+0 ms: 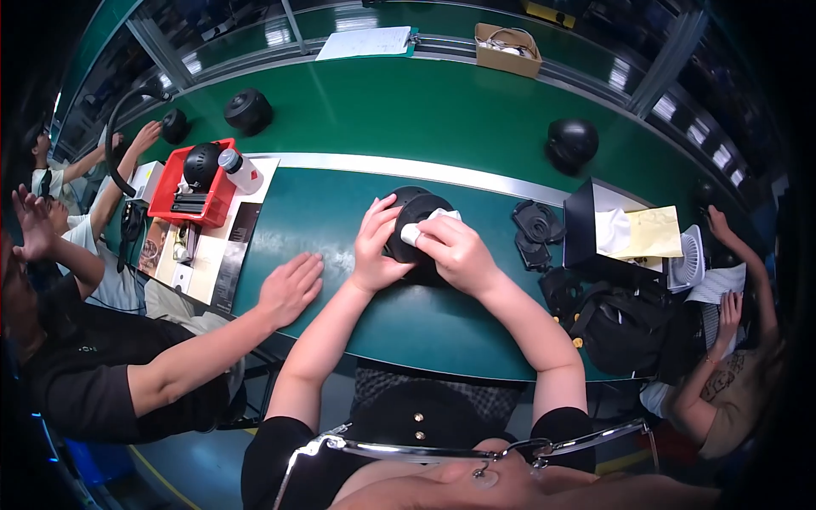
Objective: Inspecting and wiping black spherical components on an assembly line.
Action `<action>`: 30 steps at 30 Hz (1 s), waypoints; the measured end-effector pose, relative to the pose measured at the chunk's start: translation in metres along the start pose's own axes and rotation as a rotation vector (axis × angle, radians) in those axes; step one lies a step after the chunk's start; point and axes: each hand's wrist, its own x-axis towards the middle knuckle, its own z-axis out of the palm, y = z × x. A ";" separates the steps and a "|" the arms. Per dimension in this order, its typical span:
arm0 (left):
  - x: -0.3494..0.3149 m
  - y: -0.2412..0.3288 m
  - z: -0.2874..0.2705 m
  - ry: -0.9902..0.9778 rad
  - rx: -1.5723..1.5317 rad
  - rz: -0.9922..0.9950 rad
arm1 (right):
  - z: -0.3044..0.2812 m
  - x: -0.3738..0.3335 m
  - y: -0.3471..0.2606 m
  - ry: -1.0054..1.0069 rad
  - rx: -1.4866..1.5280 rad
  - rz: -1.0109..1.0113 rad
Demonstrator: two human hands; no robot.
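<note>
The left hand (380,246) grips a black part (414,206); just beside, the right hand (460,253) pinches a cloth (411,234) against it.

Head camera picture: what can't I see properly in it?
- Head view: the round black part, left side partly hidden by the left hand.
- Head view: the white wad, partly covered by the right hand.
- Head view: the clipboard sheet, writing too small.

The round part (420,206) is black, the cloth (411,235) white, the bin (217,207) red, and the tabletop (476,336) green (darkly bluish).
</note>
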 end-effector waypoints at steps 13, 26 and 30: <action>-0.003 -0.005 -0.002 0.041 0.007 -0.035 | -0.059 0.004 -0.009 -0.585 -0.325 0.235; -0.005 -0.003 -0.003 0.293 -0.080 0.032 | -0.032 -0.012 0.040 -0.340 0.465 0.894; -0.006 0.006 0.002 0.336 -0.171 -0.124 | 0.018 -0.040 0.048 -0.091 1.766 1.099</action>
